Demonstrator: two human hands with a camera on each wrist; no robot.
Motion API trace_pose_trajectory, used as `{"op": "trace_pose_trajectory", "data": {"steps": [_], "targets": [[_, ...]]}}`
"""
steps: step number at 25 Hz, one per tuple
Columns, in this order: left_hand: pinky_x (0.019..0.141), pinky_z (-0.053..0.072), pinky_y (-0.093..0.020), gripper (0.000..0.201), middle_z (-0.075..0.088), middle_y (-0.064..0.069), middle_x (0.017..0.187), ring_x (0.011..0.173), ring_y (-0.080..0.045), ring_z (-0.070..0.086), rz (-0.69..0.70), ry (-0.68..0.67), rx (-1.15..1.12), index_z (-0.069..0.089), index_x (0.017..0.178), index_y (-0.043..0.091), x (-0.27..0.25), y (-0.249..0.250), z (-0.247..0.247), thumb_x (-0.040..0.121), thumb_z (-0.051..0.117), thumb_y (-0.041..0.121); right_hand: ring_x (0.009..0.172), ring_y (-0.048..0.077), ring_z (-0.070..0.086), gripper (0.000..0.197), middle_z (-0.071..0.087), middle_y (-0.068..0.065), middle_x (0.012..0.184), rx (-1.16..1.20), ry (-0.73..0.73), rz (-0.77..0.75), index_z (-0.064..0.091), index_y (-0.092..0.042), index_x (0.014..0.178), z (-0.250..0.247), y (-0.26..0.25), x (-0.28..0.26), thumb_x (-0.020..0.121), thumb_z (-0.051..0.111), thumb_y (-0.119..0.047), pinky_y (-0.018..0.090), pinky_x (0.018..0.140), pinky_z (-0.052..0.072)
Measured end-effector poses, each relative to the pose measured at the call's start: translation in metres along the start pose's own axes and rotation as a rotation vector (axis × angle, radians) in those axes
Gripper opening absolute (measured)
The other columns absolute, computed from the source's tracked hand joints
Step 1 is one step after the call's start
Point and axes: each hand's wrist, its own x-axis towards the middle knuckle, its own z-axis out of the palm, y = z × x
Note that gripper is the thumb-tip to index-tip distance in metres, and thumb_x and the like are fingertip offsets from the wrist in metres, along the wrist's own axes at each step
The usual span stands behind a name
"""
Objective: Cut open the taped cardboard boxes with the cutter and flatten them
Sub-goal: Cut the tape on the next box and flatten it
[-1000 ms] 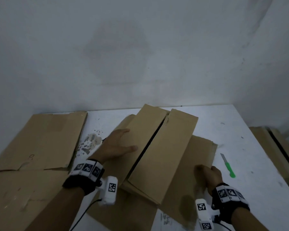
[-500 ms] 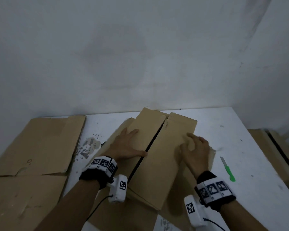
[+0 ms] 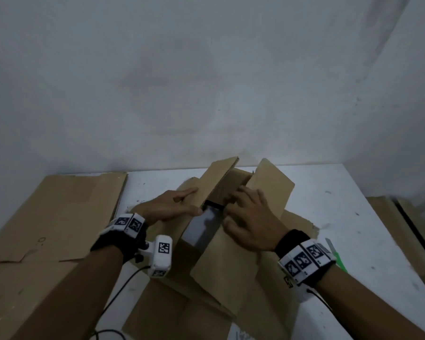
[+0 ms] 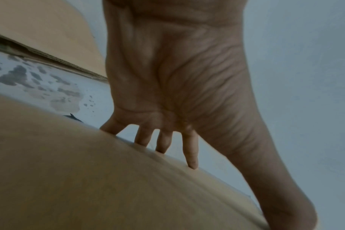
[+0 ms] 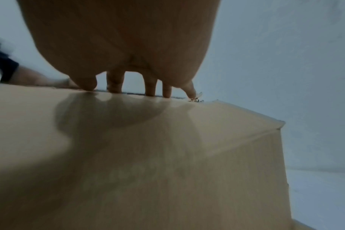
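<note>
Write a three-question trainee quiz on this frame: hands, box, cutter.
1. True or false: the right hand holds the cutter.
2. The left hand rests on: A) the box's left flap, B) the flattened cardboard at the left, C) the cutter.
3. Fill in: the cutter lies on the white ___.

Key: 1 false, it lies by the right wrist; 2 A; 3 table.

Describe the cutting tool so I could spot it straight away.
Start at the white table; go to its right side, just past the person's right hand and wrist. There lies the small cutter with a bright green handle, the only green thing among brown cardboard.
</note>
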Motion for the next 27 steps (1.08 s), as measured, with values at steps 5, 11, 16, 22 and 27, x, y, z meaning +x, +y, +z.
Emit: {"op": "trace_pose_trajectory", "data": {"steps": [5, 11, 16, 22, 27], "targets": [[0.099, 0.052, -0.041, 0.062, 0.065, 0.009, 0.13, 0.119, -0.012, 0.06, 0.06, 0.016, -0.037, 0.067, 0.126, 0.04, -0.014, 0.011, -0.035, 0.068, 0.081, 0.059, 0.09, 0.002, 0.045, 0.031, 0.049, -0.017, 0.068, 0.054, 0.384, -0.03, 0.047, -0.032, 0.063, -0.053, 0.015, -0.043, 0.083, 0.058, -0.053, 0.065, 0.114, 0.019], [0.092, 0.055, -0.035, 0.026, 0.076, 0.004, 0.106, 0.099, -0.015, 0.072, 0.083, -0.082, 0.106, 0.074, 0.119, 0.024, -0.027, 0.017, -0.089, 0.096, 0.064, 0.03, 0.091, -0.001, 0.051, 0.039, 0.056, -0.02, 0.079, -0.071, 0.062, 0.263, 0.063, -0.035, 0.073, -0.055, 0.034, -0.103, 0.073, 0.05, -0.071, 0.066, 0.114, 0.011], [0.082, 0.048, -0.03, 0.036, 0.071, -0.006, 0.116, 0.1, -0.021, 0.066, 0.006, 0.184, 0.769, 0.064, 0.134, 0.019, -0.003, -0.012, -0.115, 0.102, 0.052, 0.03, 0.116, 0.017, 0.042, 0.086, 0.046, -0.008, 0.119, -0.108, -0.246, 0.427, 0.055, -0.041, 0.112, -0.02, 0.032, -0.113, 0.055, 0.03, -0.1, 0.047, 0.108, 0.02], [0.087, 0.05, -0.043, 0.044, 0.052, -0.018, 0.121, 0.111, -0.037, 0.051, -0.038, 0.299, 0.89, 0.05, 0.137, 0.016, 0.029, -0.06, -0.041, 0.094, 0.046, 0.02, 0.097, 0.017, 0.034, 0.068, 0.031, -0.005, 0.106, 0.181, -0.097, 0.507, 0.041, -0.031, 0.095, 0.021, 0.035, -0.1, 0.054, 0.062, -0.081, 0.032, 0.08, 0.045], [0.085, 0.051, -0.038, 0.053, 0.065, -0.016, 0.114, 0.096, -0.032, 0.063, -0.051, 0.33, 0.359, 0.05, 0.14, 0.014, 0.032, -0.07, 0.021, 0.104, 0.033, 0.048, 0.093, 0.017, 0.037, 0.051, 0.034, -0.002, 0.101, 0.524, 0.15, 0.627, 0.035, -0.023, 0.079, 0.049, 0.033, -0.088, 0.063, 0.071, -0.054, 0.02, 0.07, 0.036]]}}
